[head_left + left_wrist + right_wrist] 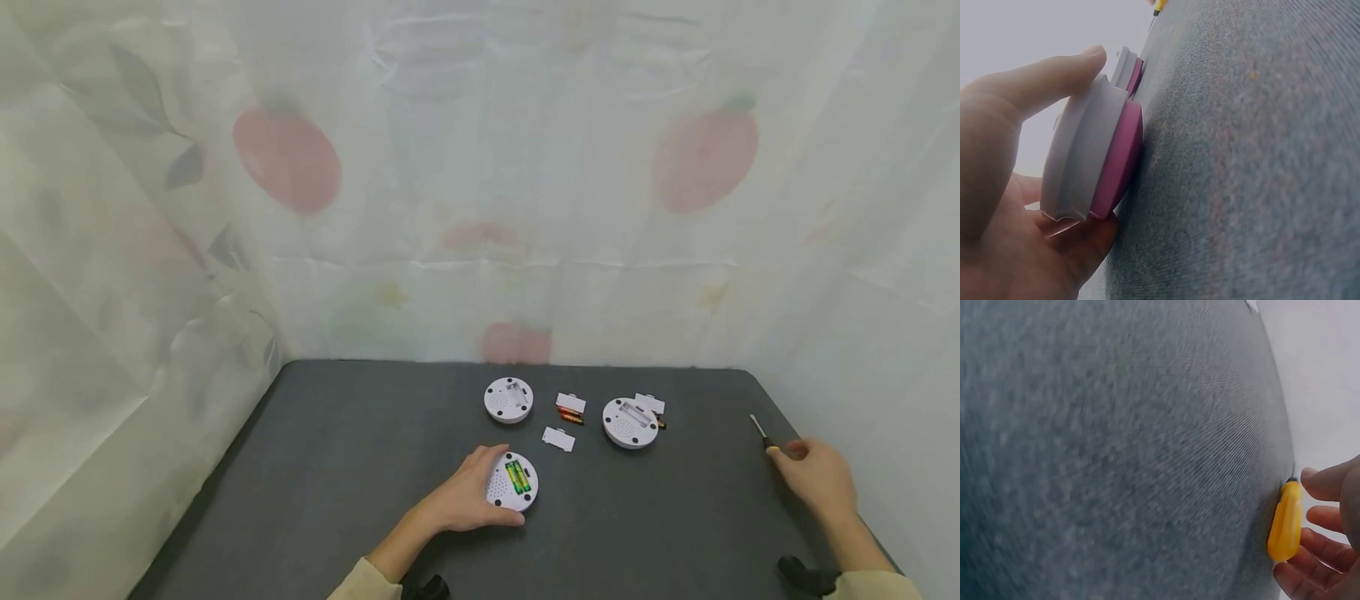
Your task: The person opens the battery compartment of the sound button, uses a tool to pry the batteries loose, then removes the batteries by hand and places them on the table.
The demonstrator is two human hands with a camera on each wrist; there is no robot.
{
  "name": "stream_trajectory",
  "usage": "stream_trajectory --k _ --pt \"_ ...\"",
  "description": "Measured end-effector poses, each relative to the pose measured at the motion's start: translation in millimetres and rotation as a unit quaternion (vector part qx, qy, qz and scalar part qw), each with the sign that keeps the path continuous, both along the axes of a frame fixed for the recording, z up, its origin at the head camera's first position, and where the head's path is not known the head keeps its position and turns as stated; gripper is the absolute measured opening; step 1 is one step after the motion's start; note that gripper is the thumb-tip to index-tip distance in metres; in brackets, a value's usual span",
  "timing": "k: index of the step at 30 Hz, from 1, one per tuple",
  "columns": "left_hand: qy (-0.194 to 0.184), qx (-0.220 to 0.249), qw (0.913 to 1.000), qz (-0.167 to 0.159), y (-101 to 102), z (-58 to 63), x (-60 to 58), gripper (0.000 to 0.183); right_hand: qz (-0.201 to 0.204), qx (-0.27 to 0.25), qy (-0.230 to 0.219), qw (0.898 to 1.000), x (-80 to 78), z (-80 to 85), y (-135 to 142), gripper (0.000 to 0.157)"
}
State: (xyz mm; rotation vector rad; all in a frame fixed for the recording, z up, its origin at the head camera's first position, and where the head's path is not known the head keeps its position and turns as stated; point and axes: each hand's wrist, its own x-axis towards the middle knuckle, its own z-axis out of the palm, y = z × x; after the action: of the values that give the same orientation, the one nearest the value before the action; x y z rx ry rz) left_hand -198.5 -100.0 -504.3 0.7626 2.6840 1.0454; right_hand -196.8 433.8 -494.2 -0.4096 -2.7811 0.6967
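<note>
My left hand (474,493) holds a round white battery device (501,487) between thumb and fingers at the front middle of the table. Its underside faces up, with two green batteries (517,477) in the uncovered compartment. In the left wrist view, the device (1088,147) shows a white rim and a pink lower face close to the tabletop. At the right edge, my right hand (819,482) is beside a screwdriver (759,427) lying on the table. The right wrist view shows its yellow handle (1285,525) beside the loosely bent fingers; whether they touch it is hard to tell.
Two more round devices, one at the back middle (508,400) and one further right (630,423), lie with compartments uncovered. Near them are white covers (558,439) and red-and-orange batteries (571,415). Patterned curtains (480,200) enclose the dark table (337,467) at the back and sides.
</note>
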Motion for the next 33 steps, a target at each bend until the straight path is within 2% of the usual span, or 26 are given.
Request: stream_trajectory --k 7,14,22,29,33 --pt "-0.012 -0.004 0.9999 0.005 -1 1.5 0.4 0.105 -0.01 -0.021 -0.064 0.998 -5.2 -4.4 3 0.044" --pt "-0.017 -0.01 0.9998 0.01 0 0.3 0.6 0.103 0.004 -0.021 -0.076 0.997 -6.4 -7.2 6 0.038" --pt "-0.009 -0.008 0.9999 0.012 0 0.5 1.2 0.101 -0.01 -0.036 -0.037 0.999 -2.5 -3.5 -2 0.044" --pt "-0.007 -0.006 0.9999 0.01 0 0.7 1.0 0.1 0.01 -0.029 0.032 0.999 0.1 1.5 -20 0.039" --pt "-0.008 -0.004 0.9999 0.009 1 1.0 0.4 0.1 0.016 -0.039 0.05 0.998 2.0 8.1 -34 0.037"
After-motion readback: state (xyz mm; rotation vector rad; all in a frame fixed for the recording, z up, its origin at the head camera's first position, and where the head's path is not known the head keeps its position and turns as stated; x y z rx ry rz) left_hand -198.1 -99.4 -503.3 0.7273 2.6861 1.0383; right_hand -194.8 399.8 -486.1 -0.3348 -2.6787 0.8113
